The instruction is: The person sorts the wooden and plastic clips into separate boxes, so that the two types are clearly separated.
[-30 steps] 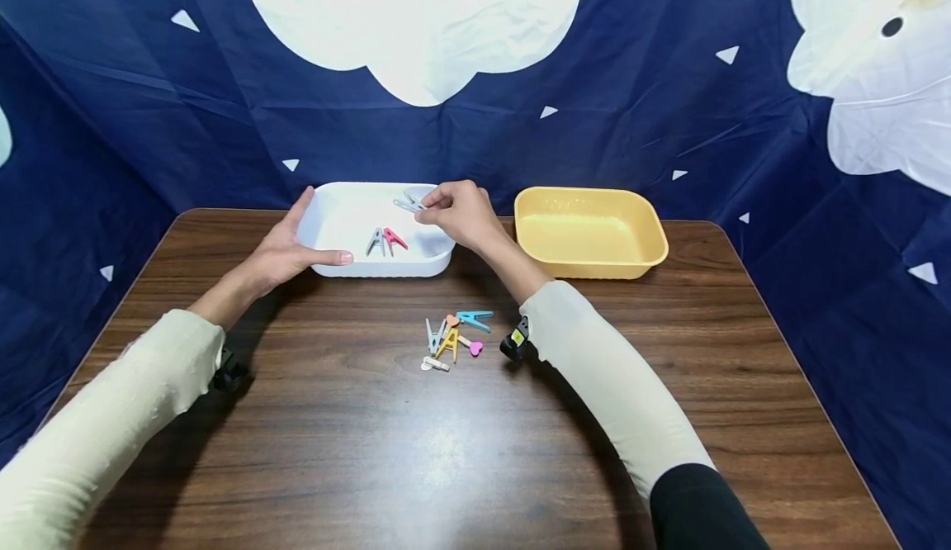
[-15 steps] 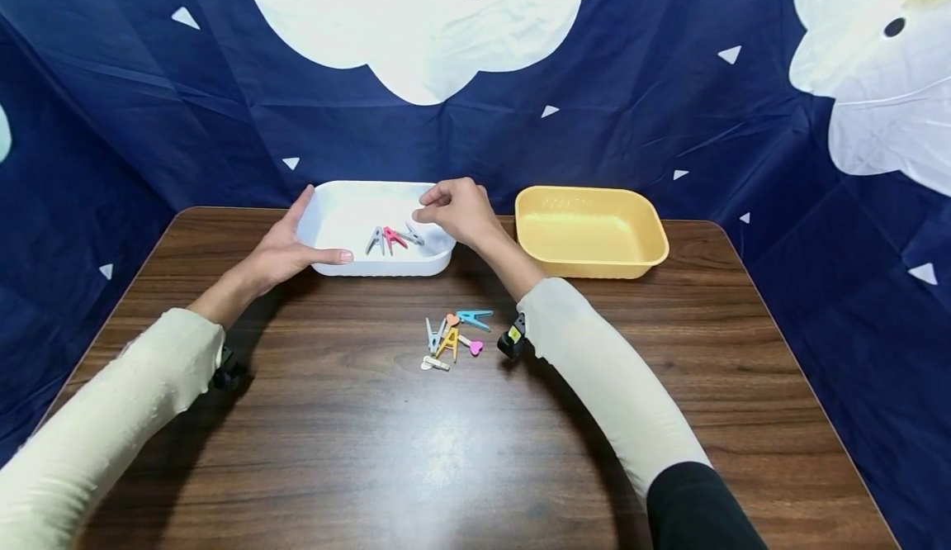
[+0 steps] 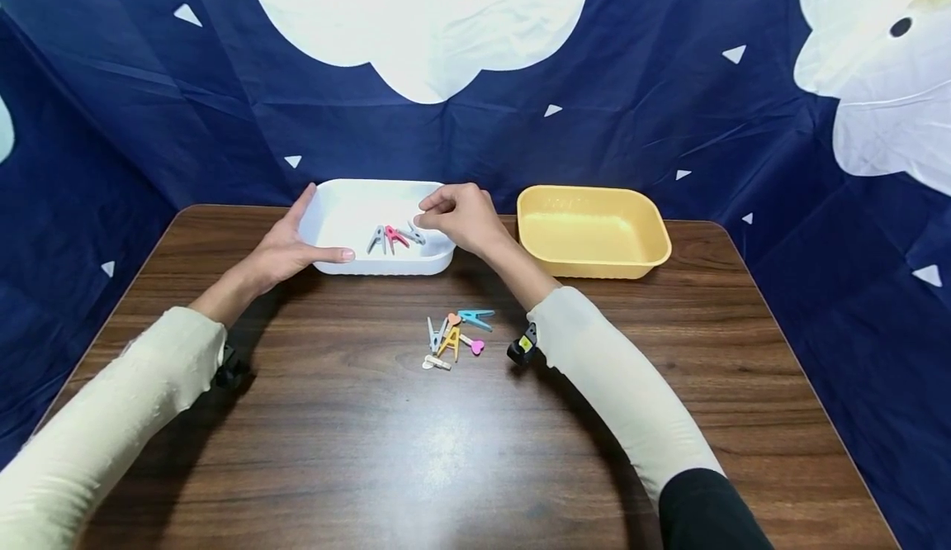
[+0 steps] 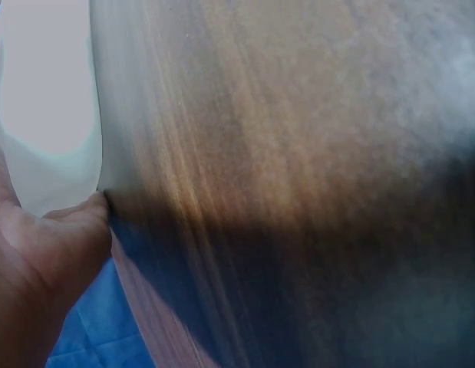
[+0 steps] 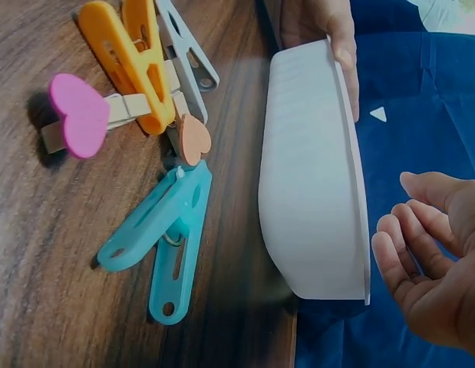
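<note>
My left hand (image 3: 281, 251) grips the left end of a white plastic basin (image 3: 342, 203), with the thumb at its front rim and the fingers along its left side. Inside lie a red clothespin (image 3: 396, 237) and two grey clothespins, one on the left (image 3: 376, 239) and one on the right (image 3: 413, 234). Over the basin's right end hovers my right hand (image 3: 464, 215), holding nothing, its fingers loosely bent. On the table before the basin is a small heap: a blue clothespin (image 5: 172, 230), a yellow one (image 5: 133, 65), a pale grey one (image 5: 191, 65), and several heart-decorated wooden ones (image 5: 82, 115).
A yellow basin (image 3: 594, 271) stands to the right of the white one, near the back edge of the wooden table (image 3: 357, 418). A dark blue curtain (image 3: 475, 137) with white shapes hangs behind and at both sides.
A second ago my right hand held a grey clothespin above the white basin. It let go, and that clothespin now lies beside the red one. My left hand has stayed on the basin.
</note>
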Motion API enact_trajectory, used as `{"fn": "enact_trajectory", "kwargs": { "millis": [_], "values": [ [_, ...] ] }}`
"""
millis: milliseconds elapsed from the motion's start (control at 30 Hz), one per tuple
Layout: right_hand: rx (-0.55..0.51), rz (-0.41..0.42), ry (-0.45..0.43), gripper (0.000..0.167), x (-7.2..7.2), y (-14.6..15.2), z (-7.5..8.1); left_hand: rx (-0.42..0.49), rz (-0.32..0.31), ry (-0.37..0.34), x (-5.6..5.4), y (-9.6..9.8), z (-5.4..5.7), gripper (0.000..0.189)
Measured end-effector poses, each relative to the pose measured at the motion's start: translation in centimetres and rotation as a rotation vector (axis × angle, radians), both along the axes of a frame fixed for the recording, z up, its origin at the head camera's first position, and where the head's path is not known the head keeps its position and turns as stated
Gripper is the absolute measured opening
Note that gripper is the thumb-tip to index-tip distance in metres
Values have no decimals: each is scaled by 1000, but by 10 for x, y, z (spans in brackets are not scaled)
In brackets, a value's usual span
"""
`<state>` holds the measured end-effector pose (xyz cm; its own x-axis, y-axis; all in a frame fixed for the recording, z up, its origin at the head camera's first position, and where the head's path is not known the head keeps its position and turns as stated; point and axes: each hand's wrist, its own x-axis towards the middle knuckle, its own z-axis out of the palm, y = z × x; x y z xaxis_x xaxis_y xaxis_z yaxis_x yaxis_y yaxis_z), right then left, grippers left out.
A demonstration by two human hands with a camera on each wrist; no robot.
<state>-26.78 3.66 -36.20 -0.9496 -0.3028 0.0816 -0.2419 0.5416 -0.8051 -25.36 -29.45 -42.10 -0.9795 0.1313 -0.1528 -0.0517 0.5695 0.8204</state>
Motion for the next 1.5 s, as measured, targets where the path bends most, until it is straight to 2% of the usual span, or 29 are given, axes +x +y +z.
{"fn": "enact_trajectory", "kwargs": {
  "millis": [467,1233,1500],
  "values": [
    [-17,34,46,16,16,15,-2,5,-2,-1,-1,3,1,148],
    [-39,18,28,16,30,39,-20,7,12,8,2,1,-3,148],
    [-69,39,0,15,35,47,-22,-4,7,-2,2,1,1,148]
  ]
}}
